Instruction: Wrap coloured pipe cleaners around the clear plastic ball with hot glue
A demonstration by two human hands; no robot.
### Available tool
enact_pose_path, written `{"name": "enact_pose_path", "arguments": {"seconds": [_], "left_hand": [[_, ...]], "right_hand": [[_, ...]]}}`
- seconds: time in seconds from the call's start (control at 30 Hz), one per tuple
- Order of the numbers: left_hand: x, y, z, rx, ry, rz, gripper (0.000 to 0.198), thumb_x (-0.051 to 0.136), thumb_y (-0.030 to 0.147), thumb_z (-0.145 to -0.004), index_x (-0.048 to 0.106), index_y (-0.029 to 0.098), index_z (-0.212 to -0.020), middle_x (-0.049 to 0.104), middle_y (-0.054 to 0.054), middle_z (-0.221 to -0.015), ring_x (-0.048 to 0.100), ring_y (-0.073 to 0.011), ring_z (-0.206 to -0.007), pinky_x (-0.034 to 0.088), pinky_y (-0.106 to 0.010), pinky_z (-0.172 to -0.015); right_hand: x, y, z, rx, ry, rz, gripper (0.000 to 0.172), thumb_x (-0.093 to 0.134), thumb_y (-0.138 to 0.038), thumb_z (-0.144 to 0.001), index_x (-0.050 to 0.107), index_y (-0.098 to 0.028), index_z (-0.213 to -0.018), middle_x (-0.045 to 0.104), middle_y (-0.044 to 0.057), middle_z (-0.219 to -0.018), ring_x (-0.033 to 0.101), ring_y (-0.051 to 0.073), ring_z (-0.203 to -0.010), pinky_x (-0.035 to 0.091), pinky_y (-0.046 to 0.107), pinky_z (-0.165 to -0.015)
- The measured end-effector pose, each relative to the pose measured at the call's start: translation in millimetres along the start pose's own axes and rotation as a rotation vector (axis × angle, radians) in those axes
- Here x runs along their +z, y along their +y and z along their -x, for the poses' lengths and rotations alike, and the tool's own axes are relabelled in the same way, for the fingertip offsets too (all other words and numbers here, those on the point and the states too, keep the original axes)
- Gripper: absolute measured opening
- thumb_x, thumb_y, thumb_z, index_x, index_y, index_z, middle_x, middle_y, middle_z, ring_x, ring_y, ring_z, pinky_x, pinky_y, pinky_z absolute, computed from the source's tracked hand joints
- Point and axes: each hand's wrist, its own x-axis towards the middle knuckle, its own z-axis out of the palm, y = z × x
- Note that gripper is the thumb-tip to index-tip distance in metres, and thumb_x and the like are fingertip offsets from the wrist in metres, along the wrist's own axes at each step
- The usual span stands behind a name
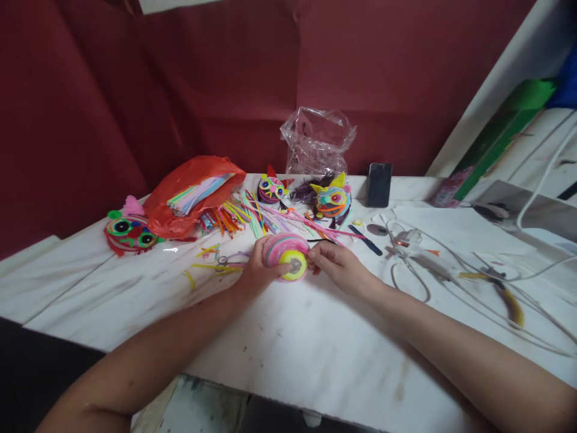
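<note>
A round pink ball (285,243) with a yellow ring and a grey centre is held over the white table. My left hand (260,264) wraps round its left side, the thumb lying across the yellow ring. At the ball's right edge, the fingers of my right hand (325,258) are pinched together; what they hold, if anything, is too small to make out. A dark thin strand (325,241) shows just above the right fingers.
Behind the hands lie colourful fuzzy sticks (225,218), a red bag (180,180) and decorated face balls (332,201). A phone (378,184) leans at the back. Right of the hands are a dark blue tool (366,240), white cables, a power strip (428,260) and pliers (511,304).
</note>
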Motion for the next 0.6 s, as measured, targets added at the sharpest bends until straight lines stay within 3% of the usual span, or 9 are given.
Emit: {"name": "enact_pose_path", "arguments": {"seconds": [0.17, 0.27, 0.33, 0.4, 0.5, 0.6], "left_hand": [[-1.6, 5, 0, 0.024, 0.093, -0.143, 0.081, 0.087, 0.034, -0.053, 0.047, 0.024, -0.123, 0.059, -0.007, -0.119, 0.059, -0.0282, -0.109, 0.048, -0.042, -0.094], [-4.5, 8, 2, 0.256, 0.118, -0.326, 0.089, 0.087, 0.032, -0.052, 0.043, 0.025, -0.129, 0.052, -0.01, -0.13, 0.052, -0.0305, -0.122, 0.041, -0.045, -0.104], [-6.5, 9, 3, 0.425, 0.107, -0.464, 0.092, 0.088, 0.029, -0.05, 0.043, 0.025, -0.13, 0.048, -0.011, -0.134, 0.046, -0.0327, -0.129, 0.034, -0.047, -0.111], [-7.3, 10, 5, 0.493, 0.08, -0.541, 0.093, 0.087, 0.028, -0.051, 0.042, 0.024, -0.132, 0.046, -0.013, -0.136, 0.042, -0.0338, -0.132, 0.03, -0.048, -0.113], [-5.4, 10, 7, 0.4, 0.082, -0.537, 0.091, 0.085, 0.03, -0.056, 0.038, 0.024, -0.134, 0.045, -0.014, -0.137, 0.043, -0.0328, -0.132, 0.033, -0.048, -0.112], [-0.9, 14, 7, 0.259, 0.098, -0.477, 0.088, 0.085, 0.037, -0.059, 0.039, 0.023, -0.133, 0.048, -0.013, -0.135, 0.048, -0.0317, -0.128, 0.038, -0.047, -0.108]], "right_hand": [[-23, -9, -6, 0.019, 0.014, -0.032, 0.04, 0.053, -0.059, -0.083, 0.057, -0.02, -0.074, 0.066, 0.003, -0.072, 0.061, 0.015, -0.065, 0.052, 0.029, -0.064], [-44, -4, -12, -0.034, 0.086, 0.233, 0.022, 0.055, -0.038, -0.084, 0.06, -0.019, -0.073, 0.064, 0.001, -0.065, 0.057, 0.014, -0.058, 0.046, 0.025, -0.058], [-51, 5, -17, -0.043, 0.045, 0.44, 0.011, 0.055, -0.022, -0.079, 0.063, -0.019, -0.071, 0.065, 0.001, -0.063, 0.057, 0.014, -0.058, 0.044, 0.024, -0.057], [-51, 15, -21, -0.037, -0.031, 0.544, 0.014, 0.055, -0.013, -0.074, 0.067, -0.018, -0.075, 0.07, 0.003, -0.072, 0.061, 0.016, -0.064, 0.046, 0.025, -0.061], [-52, 18, -26, -0.071, 0.033, 0.513, 0.023, 0.057, -0.011, -0.074, 0.071, -0.017, -0.091, 0.074, 0.009, -0.095, 0.066, 0.019, -0.08, 0.05, 0.028, -0.073], [-69, 3, -25, -0.098, 0.246, 0.389, 0.016, 0.058, -0.019, -0.08, 0.07, -0.017, -0.09, 0.073, 0.008, -0.094, 0.066, 0.019, -0.081, 0.051, 0.03, -0.076]]}}
